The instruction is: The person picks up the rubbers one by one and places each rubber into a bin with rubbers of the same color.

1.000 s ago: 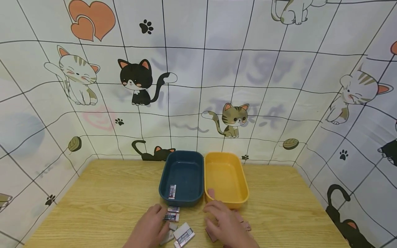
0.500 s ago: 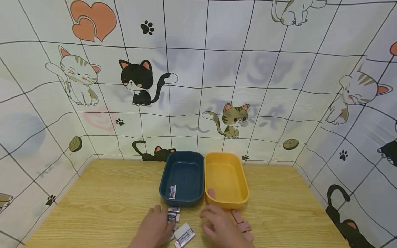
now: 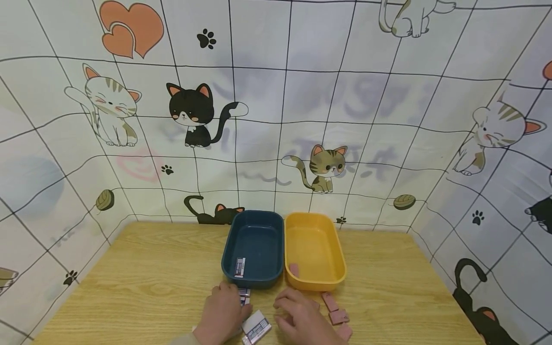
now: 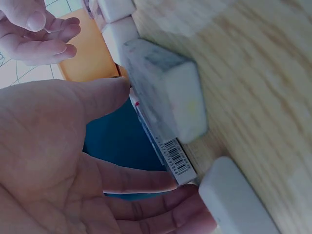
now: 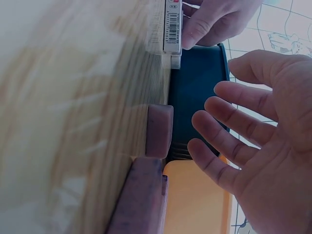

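In front of the blue tray (image 3: 260,235), the left hand (image 3: 221,311), thumb and fingers parted, has shifted closer over a barcoded eraser (image 4: 176,161), seemingly bringing it within grasp, while the right hand (image 3: 304,317), loosely spread and holding nothing, hovers front-right of that tray.

The person's left hand (image 3: 224,309) is covering part of the white blocks in purple-printed sleeves (image 3: 245,301), and whether it grips one is hard to say for certain! Over to the right hand (image 3: 304,314), wrist lost below the bottom edge, a flat pink rectangular block (image 3: 345,330) partly behind it. Print on the larger white sleeved block (image 3: 257,328)? Too small to read. Left wrist view: a grey-smudged white block (image 4: 165,87) blurs; a smooth, rounded white block (image 4: 236,200) runs off the bottom. Right wrist view: a mottled mauve block (image 5: 139,200), cut off below!
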`<state>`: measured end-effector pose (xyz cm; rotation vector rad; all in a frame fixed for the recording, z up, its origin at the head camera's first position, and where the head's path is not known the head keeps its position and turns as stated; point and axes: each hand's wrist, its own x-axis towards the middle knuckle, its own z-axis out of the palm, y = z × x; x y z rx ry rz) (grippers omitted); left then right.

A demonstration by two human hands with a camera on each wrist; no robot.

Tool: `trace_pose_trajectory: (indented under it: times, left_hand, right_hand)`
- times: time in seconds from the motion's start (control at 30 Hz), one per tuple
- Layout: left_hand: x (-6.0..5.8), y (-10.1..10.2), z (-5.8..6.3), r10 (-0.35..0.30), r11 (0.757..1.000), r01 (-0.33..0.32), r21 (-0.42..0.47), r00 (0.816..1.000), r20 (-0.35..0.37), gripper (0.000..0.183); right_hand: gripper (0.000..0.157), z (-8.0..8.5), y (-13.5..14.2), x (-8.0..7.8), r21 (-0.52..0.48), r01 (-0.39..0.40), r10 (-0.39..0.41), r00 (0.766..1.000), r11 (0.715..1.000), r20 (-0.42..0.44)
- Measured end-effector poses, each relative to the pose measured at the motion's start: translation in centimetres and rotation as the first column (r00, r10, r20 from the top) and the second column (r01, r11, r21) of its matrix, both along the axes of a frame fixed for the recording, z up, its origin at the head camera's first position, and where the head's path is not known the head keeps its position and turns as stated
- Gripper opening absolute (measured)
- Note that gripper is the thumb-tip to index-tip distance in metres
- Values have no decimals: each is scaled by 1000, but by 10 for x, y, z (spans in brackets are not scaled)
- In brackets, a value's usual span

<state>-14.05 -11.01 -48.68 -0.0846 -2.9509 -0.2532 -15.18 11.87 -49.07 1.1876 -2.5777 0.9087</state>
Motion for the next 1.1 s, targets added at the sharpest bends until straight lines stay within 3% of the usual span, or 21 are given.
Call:
trace_pose_trajectory:
  times: [0.37,0.6,0.77,0.9,1.1]
  left_hand:
    - [-3,3,-1,13,1000,-13,-22,999,-29,52]
    - [-6,0,1,22,994,-30,107,997,74,47]
    - [-9,-7,8,42,977,-76,198,985,168,59]
    - [-11,-13,12,45,975,-94,204,971,234,66]
    - [-11,-20,14,42,980,-75,186,983,179,55]
  right_hand:
    - [12,1,1,0,-9,4,-4,998,1000,66]
    - [14,0,2,0,-28,11,-7,990,1000,142]
    - [18,3,2,0,-49,19,-7,971,999,238]
    - [19,4,1,0,-45,27,-16,970,999,242]
    - [19,6,1,1,-27,54,-47,971,998,234]
